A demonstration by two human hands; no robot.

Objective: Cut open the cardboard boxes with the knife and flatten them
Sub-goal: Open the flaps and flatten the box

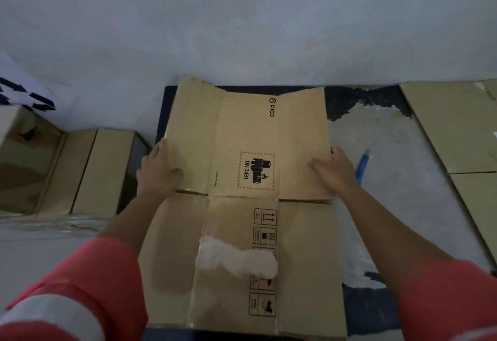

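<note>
- Head view: the cardboard box (pixel 247 131) lay cut open and almost flat on a dark, worn surface (pixel 376 131). Its far half seemed a little lifted at the fold.
- I judged the box to be light and quite stiff, and likely to bend only along its creases. The smooth face could slip, so the side edges of a panel were the best place to hold it.
- The left hand (pixel 158 168) pinched the left edge of the box's far half. The thumb lay on top and the fingers were closed round the edge.
- The right hand (pixel 336 171) gripped the right edge of the same half in the same way, closed on the cardboard.
- The knife (pixel 363 166), blue, lay just right of the box, and no hand touched it.
- More boxes (pixel 88 171) stood left of the box, and flat cardboard (pixel 457 131) lay well to its right.
</note>
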